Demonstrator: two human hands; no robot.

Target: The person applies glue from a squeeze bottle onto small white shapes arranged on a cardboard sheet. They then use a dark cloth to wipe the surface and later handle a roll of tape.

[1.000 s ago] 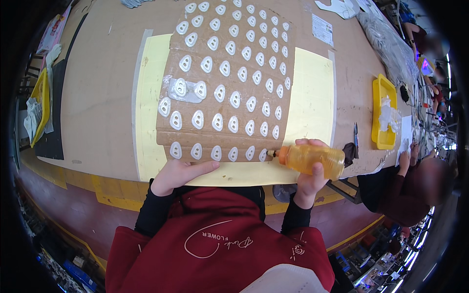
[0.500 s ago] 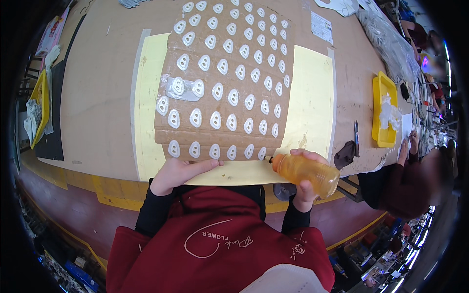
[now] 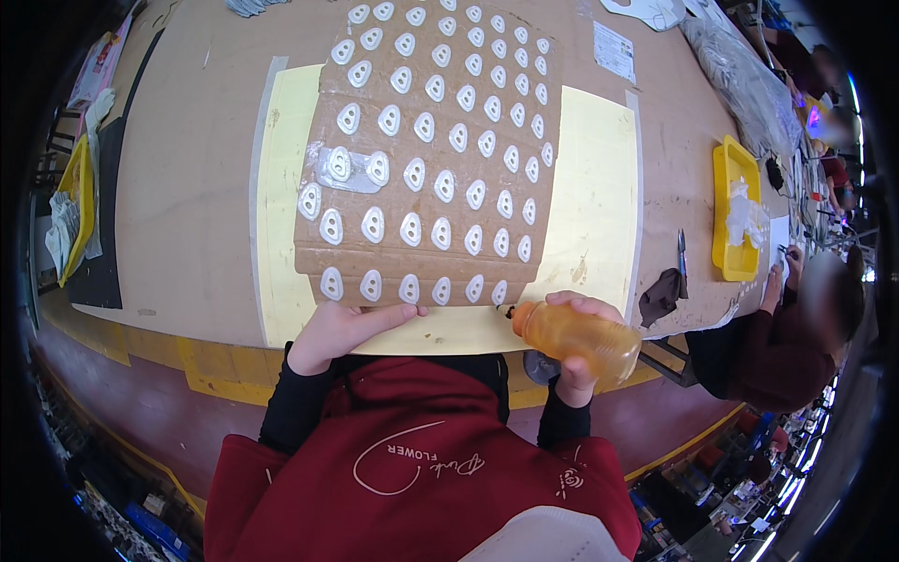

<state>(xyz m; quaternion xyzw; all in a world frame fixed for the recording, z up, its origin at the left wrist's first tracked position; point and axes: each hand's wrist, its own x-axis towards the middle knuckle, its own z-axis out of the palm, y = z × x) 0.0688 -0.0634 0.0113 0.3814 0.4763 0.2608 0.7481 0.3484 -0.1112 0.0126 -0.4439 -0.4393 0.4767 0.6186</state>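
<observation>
My right hand (image 3: 582, 367) is wrapped round a squeeze bottle (image 3: 585, 339) of amber liquid with an orange cap, lying tilted on its side. Its dark nozzle tip points left, at the last white piece (image 3: 499, 292) in the nearest row on a brown cardboard sheet (image 3: 412, 140). Several such small white rounded-triangle pieces, each with two holes, stand in rows across the sheet. At the sheet's near edge rests my left hand (image 3: 342, 334), a digit stretched out to the right along that edge; its other fingers are partly hidden.
Pale yellow paper (image 3: 595, 187) lies under the cardboard. To the right are a dark cloth (image 3: 661, 298), a slim tool (image 3: 683, 253) and a yellow tray (image 3: 736, 211) holding white pieces. Another yellow tray (image 3: 79, 215) is at the far left. A co-worker (image 3: 787, 361) sits at the right.
My right hand and the bottle have shifted slightly left, with the nozzle now a little lower beside the last near-row piece. The cardboard has slid very slightly; my left hand stays about where it was.
</observation>
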